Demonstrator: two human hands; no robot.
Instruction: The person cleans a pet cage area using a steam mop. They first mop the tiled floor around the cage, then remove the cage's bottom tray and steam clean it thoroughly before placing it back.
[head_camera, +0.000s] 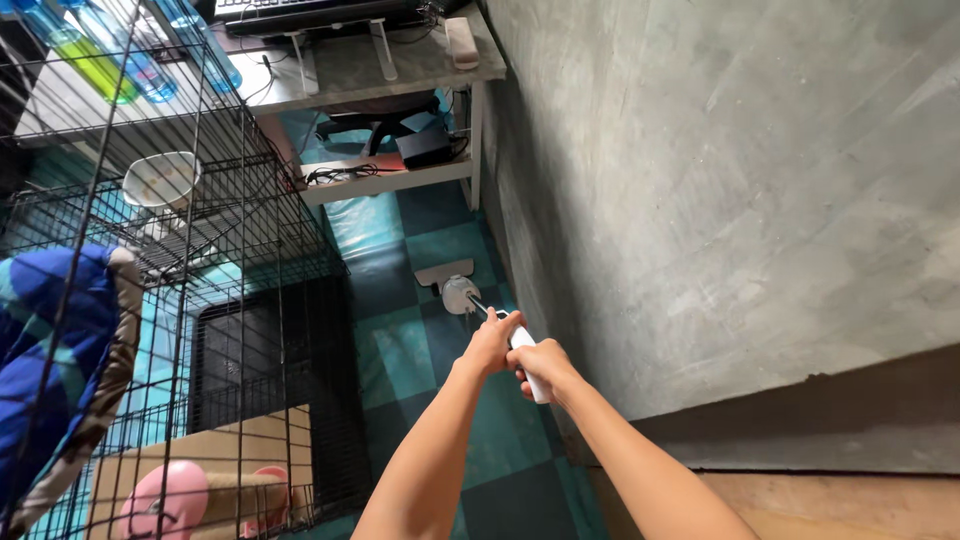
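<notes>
Both of my hands grip the white handle of a stick vacuum cleaner (462, 293). My left hand (492, 343) holds it higher on the shaft, and my right hand (545, 368) wraps the handle's end just behind. The cleaner's flat white floor head (443, 272) rests on the teal checkered floor (420, 350), close to the base of the grey concrete wall (720, 200). Its grey round body sits just above the head.
A black wire pet cage (250, 300) fills the left side, with a white bowl (160, 180), a blue cushion (50, 350) and pink items inside. A grey desk (400, 65) with a lower shelf of cables stands ahead. Blue bottles (140, 60) hang at top left.
</notes>
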